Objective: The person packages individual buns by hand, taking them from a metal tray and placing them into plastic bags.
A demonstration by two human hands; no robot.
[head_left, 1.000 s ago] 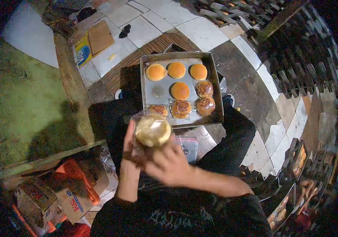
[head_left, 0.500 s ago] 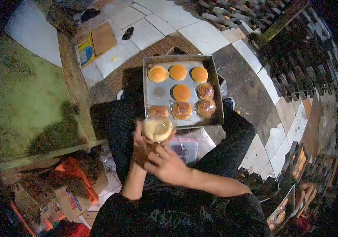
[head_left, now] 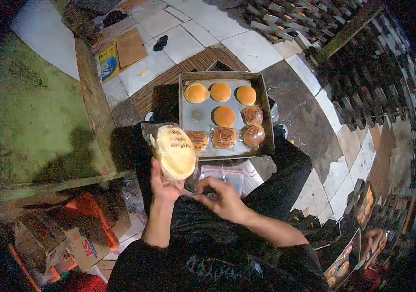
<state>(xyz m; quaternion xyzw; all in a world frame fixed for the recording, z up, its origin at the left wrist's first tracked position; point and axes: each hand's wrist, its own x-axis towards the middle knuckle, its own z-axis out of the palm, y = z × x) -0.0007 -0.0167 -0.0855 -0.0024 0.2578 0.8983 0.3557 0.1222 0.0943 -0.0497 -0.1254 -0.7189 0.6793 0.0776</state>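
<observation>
A pale bun [head_left: 176,155] in a clear plastic bag with dark print rests on my left hand [head_left: 163,189], whose fingers support it from beneath. My right hand [head_left: 225,202] pinches the loose end of the bag, just right of the left palm. Beyond them stands a metal tray [head_left: 204,125], its near left corner partly covered by the held bun. Several unwrapped buns with golden-brown tops, such as the middle bun [head_left: 224,117], sit inside. Several bagged buns, such as the front one [head_left: 225,138], line its near and right sides.
Flat clear plastic bags [head_left: 225,177] lie between my legs, below the tray. Cardboard boxes [head_left: 84,248] and an orange crate [head_left: 91,214] are at the lower left. A green surface [head_left: 37,126] stands on the left. More trays of buns [head_left: 344,260] are at the lower right.
The bagged bun has turned so its broad printed face shows, and it has moved a little left. My right hand has drawn away to the right, holding the bag's end.
</observation>
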